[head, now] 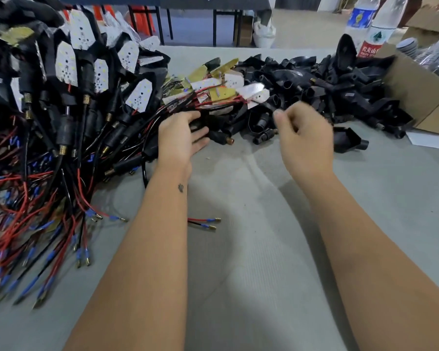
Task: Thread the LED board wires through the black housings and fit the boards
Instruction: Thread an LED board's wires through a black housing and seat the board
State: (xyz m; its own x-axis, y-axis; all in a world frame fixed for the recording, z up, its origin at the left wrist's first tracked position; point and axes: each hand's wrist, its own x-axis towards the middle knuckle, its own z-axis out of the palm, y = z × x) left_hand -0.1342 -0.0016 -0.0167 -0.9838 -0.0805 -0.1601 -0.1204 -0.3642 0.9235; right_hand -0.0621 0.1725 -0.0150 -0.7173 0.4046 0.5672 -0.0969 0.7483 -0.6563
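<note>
My left hand [180, 138] lies with straight fingers against a black housing [219, 135] with a brass end, at the near edge of the pile. My right hand [303, 134] hovers blurred to its right, fingers loosely curled, nothing visible in it. Behind the hands lie loose LED boards [254, 93] with red and black wires. A heap of empty black housings [314, 82] stretches to the right. At the left is a big stack of fitted housings with white boards [66, 63] and trailing wires. A red and black wire pair [204, 223] with blue ends lies beside my left forearm.
A cardboard box [421, 97] stands at the right edge, with two plastic bottles [373, 26] behind it. One black housing [347, 140] lies apart near the box. The grey cloth table [251, 249] spreads between my arms. Table legs and an orange stool stand far back.
</note>
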